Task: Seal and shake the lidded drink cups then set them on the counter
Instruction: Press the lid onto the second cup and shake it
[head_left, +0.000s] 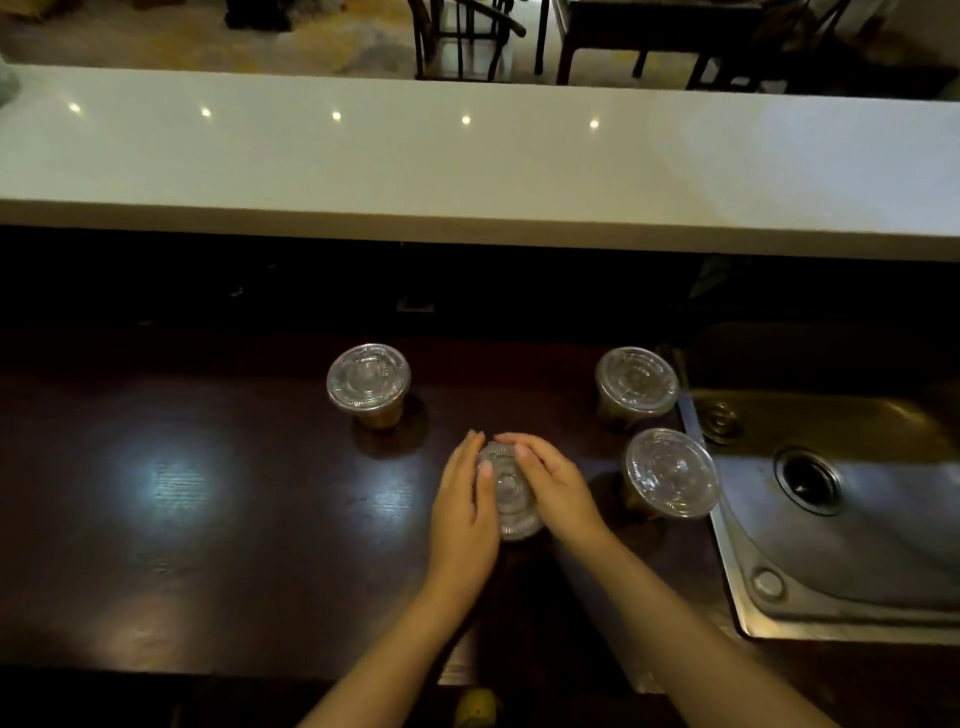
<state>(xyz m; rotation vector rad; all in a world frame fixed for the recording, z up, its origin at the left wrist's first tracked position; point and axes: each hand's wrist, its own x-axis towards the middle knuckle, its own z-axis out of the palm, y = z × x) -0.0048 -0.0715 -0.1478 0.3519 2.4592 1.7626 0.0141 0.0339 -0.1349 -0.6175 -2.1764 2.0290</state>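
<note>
Several clear plastic drink cups with clear domed lids stand on a dark wooden counter (208, 519). The middle cup (511, 493) sits between my hands, its body mostly hidden under its lid. My left hand (465, 509) lies against the lid's left side, fingers stretched along the rim. My right hand (553, 480) covers the lid's right side, fingertips on the far edge. Another cup (368, 382) with amber drink stands to the far left. Two more cups stand at the right, one far (636, 382) and one near (670, 473).
A steel sink (852, 519) with a round drain borders the counter on the right, close to the two right cups. A raised white bar top (467, 166) runs across behind the counter. Dark chairs and a table stand beyond it.
</note>
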